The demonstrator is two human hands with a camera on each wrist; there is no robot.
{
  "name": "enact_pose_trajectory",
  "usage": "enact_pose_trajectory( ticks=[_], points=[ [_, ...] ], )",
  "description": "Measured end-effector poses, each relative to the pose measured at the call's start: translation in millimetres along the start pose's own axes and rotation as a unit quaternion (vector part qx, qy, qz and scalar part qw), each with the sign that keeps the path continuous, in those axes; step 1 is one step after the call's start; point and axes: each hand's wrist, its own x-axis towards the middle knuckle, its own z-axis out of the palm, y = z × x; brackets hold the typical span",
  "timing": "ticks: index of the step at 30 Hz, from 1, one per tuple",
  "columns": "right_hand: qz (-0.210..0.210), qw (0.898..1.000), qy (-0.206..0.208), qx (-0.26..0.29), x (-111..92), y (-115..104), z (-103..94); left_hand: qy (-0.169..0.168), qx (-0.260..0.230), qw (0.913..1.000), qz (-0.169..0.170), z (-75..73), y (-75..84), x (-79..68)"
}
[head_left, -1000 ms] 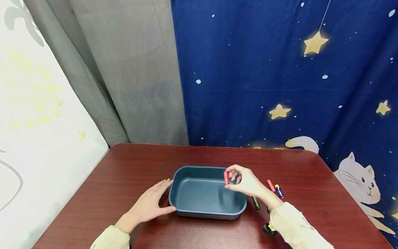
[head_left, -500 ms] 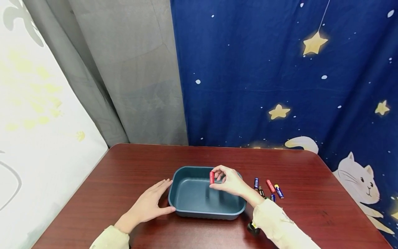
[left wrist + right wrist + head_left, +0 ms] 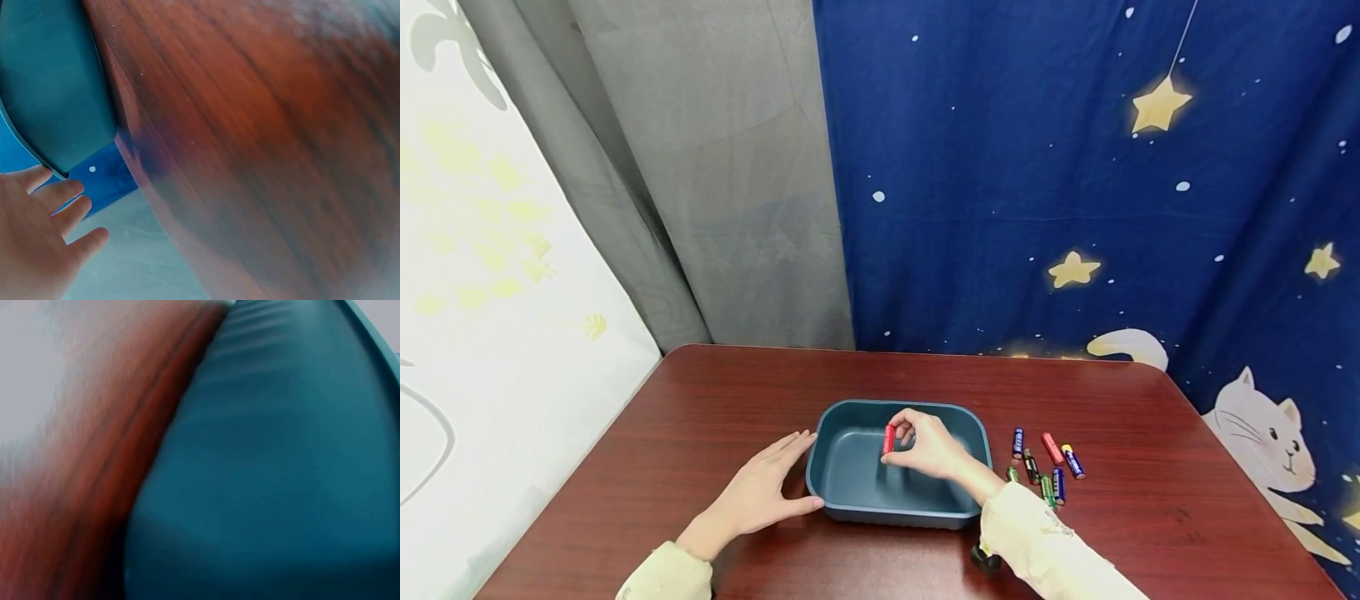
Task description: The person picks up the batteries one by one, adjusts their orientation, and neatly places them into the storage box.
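A red battery (image 3: 888, 439) is pinched upright between the thumb and fingers of my right hand (image 3: 928, 446), over the inside of a dark teal basin (image 3: 898, 518). My left hand (image 3: 763, 487) lies at the basin's left side, fingers extended, with fingertips and thumb right at the rim. In the left wrist view the fingers of that left hand (image 3: 47, 225) are spread beside the basin's wall (image 3: 62, 81). Only the basin's outer wall (image 3: 269, 462) and the table fill the right wrist view; the right hand is out of that frame.
Right of the basin lie several loose batteries on the reddish-brown table (image 3: 737, 383): a red battery (image 3: 1052, 448), a blue and yellow battery (image 3: 1072, 462), a blue battery (image 3: 1018, 442), a green battery (image 3: 1047, 492) and others. A blue star-patterned curtain (image 3: 970, 167) hangs behind the table.
My right hand has moved left and slightly down with the red battery, from the basin's right side toward its middle. More loose batteries show at the right. The left hand has stayed still.
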Motion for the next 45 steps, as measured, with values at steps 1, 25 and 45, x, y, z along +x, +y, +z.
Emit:
enact_pose_trajectory(
  ticks=[1,25,45],
  points=[
    [0.002,1.000,-0.003,0.001,0.6,-0.8,2.5,0.000,0.002,1.0000,0.000,0.0,0.1,0.0],
    [0.015,0.999,-0.045,-0.022,22.4,-26.2,49.9,0.002,0.001,1.0000,0.001,0.6,-1.7,1.2],
    [0.031,0.984,-0.111,-0.135,40.6,-37.1,69.0,0.017,-0.011,0.9998,0.006,-1.4,0.6,1.5]
  ],
)
